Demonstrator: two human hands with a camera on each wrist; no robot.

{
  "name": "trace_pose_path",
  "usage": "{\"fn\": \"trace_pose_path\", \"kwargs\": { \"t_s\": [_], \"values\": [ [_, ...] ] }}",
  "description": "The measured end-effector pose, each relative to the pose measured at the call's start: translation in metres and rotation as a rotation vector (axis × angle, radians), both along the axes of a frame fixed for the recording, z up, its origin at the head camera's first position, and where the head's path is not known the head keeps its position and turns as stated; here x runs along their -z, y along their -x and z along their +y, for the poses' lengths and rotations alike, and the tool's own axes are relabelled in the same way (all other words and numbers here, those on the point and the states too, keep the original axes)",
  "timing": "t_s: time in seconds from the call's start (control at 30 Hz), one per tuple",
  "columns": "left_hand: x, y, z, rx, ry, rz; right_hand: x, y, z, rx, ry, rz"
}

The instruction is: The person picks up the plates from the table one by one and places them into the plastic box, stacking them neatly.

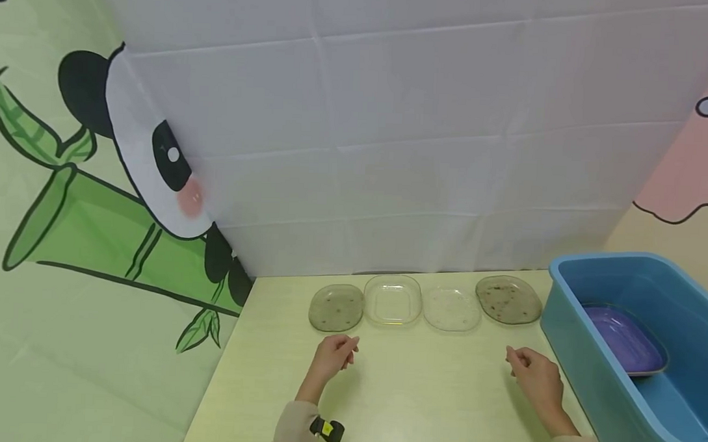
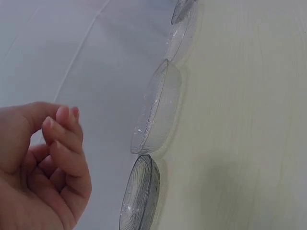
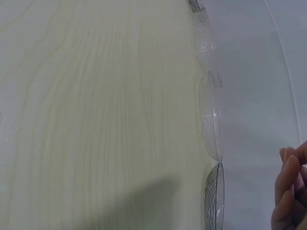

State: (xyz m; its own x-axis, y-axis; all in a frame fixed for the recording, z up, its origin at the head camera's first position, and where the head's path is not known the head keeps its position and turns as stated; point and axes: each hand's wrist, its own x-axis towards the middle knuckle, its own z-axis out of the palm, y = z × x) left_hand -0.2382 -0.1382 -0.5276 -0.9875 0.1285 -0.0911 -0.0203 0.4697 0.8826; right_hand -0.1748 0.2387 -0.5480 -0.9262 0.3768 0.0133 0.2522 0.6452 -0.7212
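Observation:
Four see-through dishes stand in a row along the back of the table: a greyish dish point(image 1: 336, 307) at the left, a clear squarish dish point(image 1: 393, 300), another clear dish point(image 1: 452, 309), and a greyish dish point(image 1: 508, 300) at the right. My left hand point(image 1: 334, 357) hovers just in front of the left greyish dish, fingers loosely curled around nothing. In front of the right greyish dish, my right hand point(image 1: 536, 380) is likewise loosely curled and holds nothing. The left wrist view shows the hand point(image 2: 48, 167) apart from the dishes. Only some fingers point(image 3: 286, 187) appear in the right wrist view.
A large blue bin point(image 1: 595, 359) stands at the right side of the table, with a purple dish point(image 1: 625, 341) inside it. Behind the pale wooden table point(image 1: 418, 392) hangs a white cloth point(image 1: 415, 151) with printed cartoon figures.

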Motion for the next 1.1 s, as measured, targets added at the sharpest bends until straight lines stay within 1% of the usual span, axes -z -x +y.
{"fn": "trace_pose_path", "kwargs": {
  "t_s": [0.07, 0.13, 0.2, 0.23, 0.33, 0.43, 0.53, 0.7, 0.83, 1.0, 1.1],
  "values": [
    [0.001, 0.004, -0.002, -0.086, -0.013, -0.003, -0.001, 0.0, 0.0, 0.005, 0.003, 0.01],
    [0.001, 0.009, -0.005, -0.174, -0.049, -0.021, -0.002, 0.001, 0.0, 0.011, 0.004, 0.035],
    [0.0, 0.014, -0.008, -0.239, -0.101, -0.048, -0.004, 0.001, 0.0, 0.018, 0.012, 0.067],
    [0.0, 0.017, -0.01, -0.261, -0.136, -0.066, -0.005, 0.001, 0.0, 0.021, 0.01, 0.082],
    [0.0, 0.023, -0.016, -0.285, -0.232, -0.106, -0.007, 0.0, 0.003, 0.028, 0.011, 0.114],
    [0.001, 0.027, -0.022, -0.277, -0.276, -0.131, -0.006, 0.001, 0.005, 0.015, 0.014, 0.122],
    [0.003, 0.031, -0.025, -0.261, -0.265, -0.155, -0.004, 0.001, 0.007, -0.032, 0.042, 0.097],
    [0.01, 0.037, -0.028, -0.263, -0.248, -0.198, 0.002, 0.0, 0.004, -0.128, 0.092, 0.018],
    [0.019, 0.045, -0.026, -0.299, -0.251, -0.229, 0.008, 0.009, 0.006, -0.176, 0.124, -0.027],
    [0.036, 0.06, -0.025, -0.387, -0.292, -0.292, 0.013, 0.021, 0.012, -0.191, 0.15, -0.058],
    [0.045, 0.067, -0.025, -0.427, -0.289, -0.316, 0.016, 0.028, 0.016, -0.198, 0.157, -0.063]
  ]
}}
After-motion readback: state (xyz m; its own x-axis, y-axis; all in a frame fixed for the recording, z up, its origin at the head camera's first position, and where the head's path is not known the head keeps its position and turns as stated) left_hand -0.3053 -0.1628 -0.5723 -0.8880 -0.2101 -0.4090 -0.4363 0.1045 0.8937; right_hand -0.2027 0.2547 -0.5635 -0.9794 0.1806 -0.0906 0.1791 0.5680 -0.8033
